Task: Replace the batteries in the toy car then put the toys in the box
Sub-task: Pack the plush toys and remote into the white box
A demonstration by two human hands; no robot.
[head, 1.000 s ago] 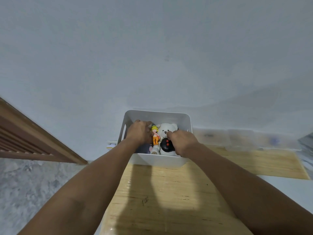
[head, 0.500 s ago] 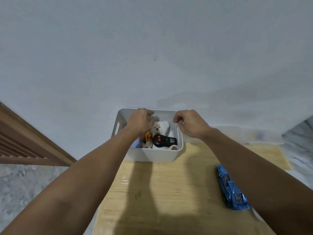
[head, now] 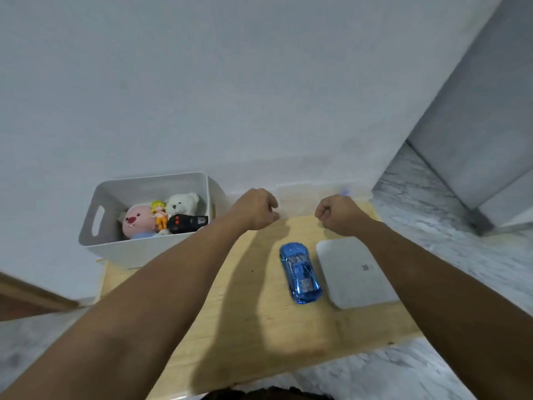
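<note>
A white box stands at the table's back left. Inside lie a pink plush, a small yellow-haired doll, a white teddy bear and a black remote control. A blue toy car rests on the wooden table, right of centre, nose toward the wall. My left hand hovers just right of the box with curled fingers, holding nothing. My right hand is a loose fist above the table, beyond the car, also holding nothing.
A flat white lid lies just right of the car. A clear plastic case sits against the wall behind the hands. Marble floor surrounds the low table, with a wooden frame at the far left.
Both hands have come out of the box and moved right, over the table. The view has swung right, bringing the car and white lid into sight. The remote now lies in the box.
</note>
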